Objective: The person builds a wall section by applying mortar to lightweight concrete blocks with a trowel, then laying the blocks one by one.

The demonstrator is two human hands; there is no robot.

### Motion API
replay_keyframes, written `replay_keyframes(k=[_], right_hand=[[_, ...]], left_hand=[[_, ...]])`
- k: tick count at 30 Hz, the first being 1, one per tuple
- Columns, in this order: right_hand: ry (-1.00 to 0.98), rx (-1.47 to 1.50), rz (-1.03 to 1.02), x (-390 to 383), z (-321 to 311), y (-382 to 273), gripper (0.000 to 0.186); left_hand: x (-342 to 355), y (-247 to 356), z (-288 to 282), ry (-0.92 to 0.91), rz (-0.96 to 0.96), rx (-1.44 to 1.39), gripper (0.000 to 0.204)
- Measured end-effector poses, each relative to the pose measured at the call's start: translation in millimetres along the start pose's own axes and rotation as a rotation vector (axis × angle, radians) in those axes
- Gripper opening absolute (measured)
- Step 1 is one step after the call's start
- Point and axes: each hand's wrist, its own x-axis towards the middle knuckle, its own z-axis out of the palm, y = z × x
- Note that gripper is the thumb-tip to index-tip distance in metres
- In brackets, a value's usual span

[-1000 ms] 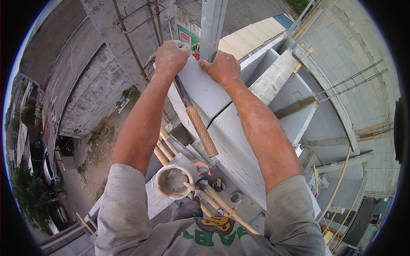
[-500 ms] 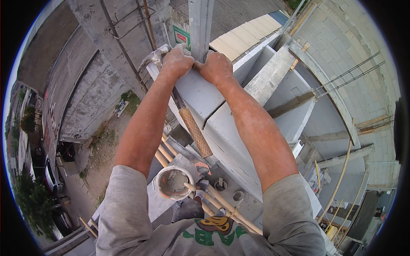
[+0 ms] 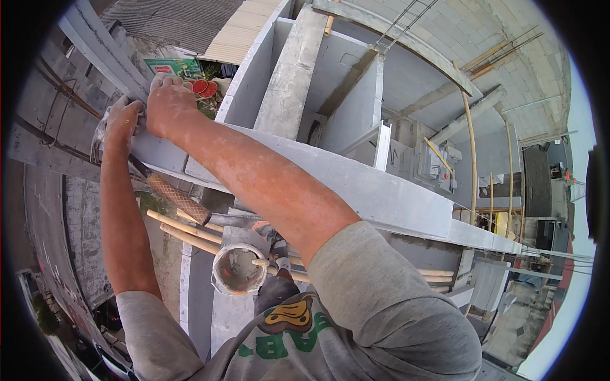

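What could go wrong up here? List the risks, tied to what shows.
Both hands, left hand and right hand, press the grey block at the wall's end, with open ground far below: a slip could drop it. The bucket sits by the feet on wooden poles and might tip.

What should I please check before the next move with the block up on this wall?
1. Left hand on the end of the grey block: ok, it rests there.
2. Right hand on the same end: ok, beside the left.
3. Hammer within reach: ok, it lies under the left forearm.
4. Mortar bucket steady: cannot tell, its base is hidden.
5. Wooden poles out of the way: not ok, they cross right beneath the block.
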Motion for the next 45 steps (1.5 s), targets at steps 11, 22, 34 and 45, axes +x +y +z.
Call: replay_keyframes(k=[11, 22, 34, 45], right_hand=[[0.202, 0.313, -0.115, -238, -104, 69, 0.046], [0.462, 0.031, 0.328, -431, -192, 169, 0.034], [0.596, 0.000, 0.407, -529, -233, 226, 0.033], [0.623, 0.142, 0.470, -601, -245, 281, 0.027]], left_hand=[[26, -46, 10, -0.030, -0.057, -0.278, 0.031], [56, -57, 19, 0.043, -0.094, -0.193, 0.041], [51, -48, 28, 0.197, -0.085, -0.217, 0.046], [-178, 43, 119, 0.454, 0.476, -0.026, 0.050]])
